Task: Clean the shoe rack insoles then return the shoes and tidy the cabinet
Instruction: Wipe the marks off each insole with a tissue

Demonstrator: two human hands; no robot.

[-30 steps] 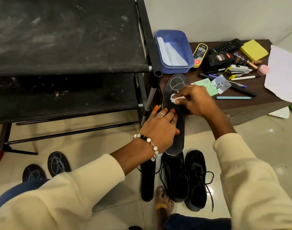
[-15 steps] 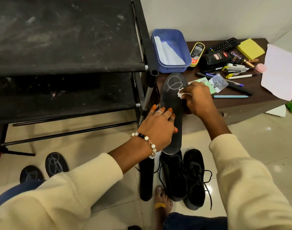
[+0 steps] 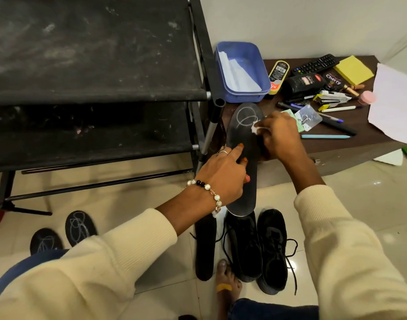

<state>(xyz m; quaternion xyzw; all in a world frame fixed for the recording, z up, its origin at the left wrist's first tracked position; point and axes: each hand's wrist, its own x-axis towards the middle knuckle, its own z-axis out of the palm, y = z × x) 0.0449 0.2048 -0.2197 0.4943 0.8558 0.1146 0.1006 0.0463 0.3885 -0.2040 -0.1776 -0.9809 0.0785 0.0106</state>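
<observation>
While the left hand pins the insole, the right hand pinches a wipe; two scribbled insoles and both shoes remain.

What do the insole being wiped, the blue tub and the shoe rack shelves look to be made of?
Insole: probably dark matte foam or rubber; thin and flat, white scribbles show on it.
Blue tub: likely moulded plastic; smooth walls, rounded corners, slight sheen.
Shoe rack shelves: seemingly black fabric stretched over metal tubes; dull, dust-smeared surface, silvery tube ends at the edge.
</observation>
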